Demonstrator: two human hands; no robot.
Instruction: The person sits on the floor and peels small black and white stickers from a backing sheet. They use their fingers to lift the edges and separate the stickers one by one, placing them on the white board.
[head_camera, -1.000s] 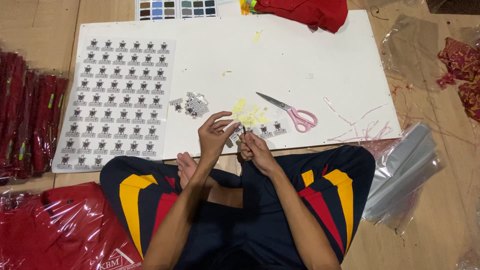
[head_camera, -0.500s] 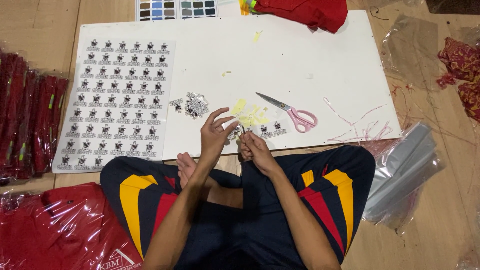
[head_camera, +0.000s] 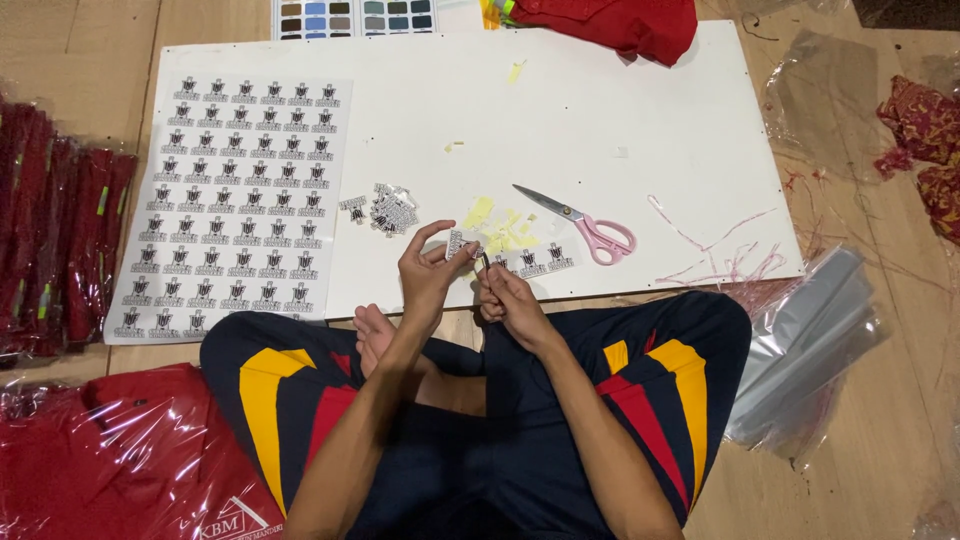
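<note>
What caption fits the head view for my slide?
Both hands, left hand and right hand, pinch a small printed sticker over the white board near pink-handled scissors.

A small rectangular white sticker printed with a black emblem (head_camera: 456, 243) was pinched upright between the thumb and fingers of the left hand (head_camera: 428, 275), just above the near edge of the white board. The right hand (head_camera: 503, 295) was closed around a thin dark tool (head_camera: 485, 263), its tip pointing up just beside the sticker's right edge. Both hands sat close together, near the person's crossed legs.
</note>
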